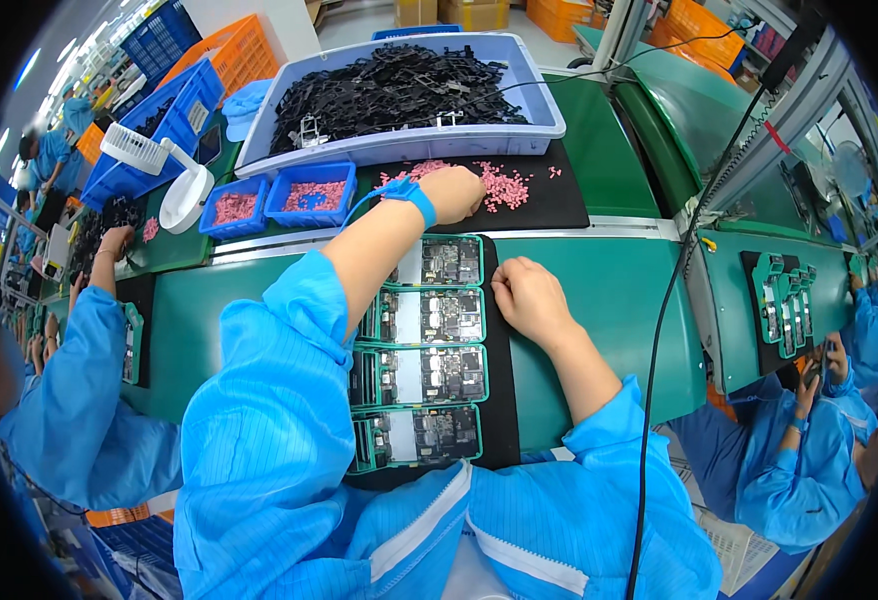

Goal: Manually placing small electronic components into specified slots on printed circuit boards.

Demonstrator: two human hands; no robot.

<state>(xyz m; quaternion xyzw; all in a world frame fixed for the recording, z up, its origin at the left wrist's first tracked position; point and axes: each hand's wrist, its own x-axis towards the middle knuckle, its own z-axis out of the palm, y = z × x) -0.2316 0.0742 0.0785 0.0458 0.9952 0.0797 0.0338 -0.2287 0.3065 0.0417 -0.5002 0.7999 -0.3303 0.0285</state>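
My left hand, with a blue wrist strap, reaches forward onto a pile of small pink pieces scattered on a black mat; its fingers are curled down among them. My right hand rests with bent fingers at the right edge of a long black tray. That tray holds several green-framed circuit boards in a column on the green belt. My left forearm crosses over the upper boards.
A large grey bin of black plastic parts stands behind the mat. Two small blue trays of pink pieces and a white desk fan sit to the left. Co-workers in blue coats work at left and right. A black cable hangs at right.
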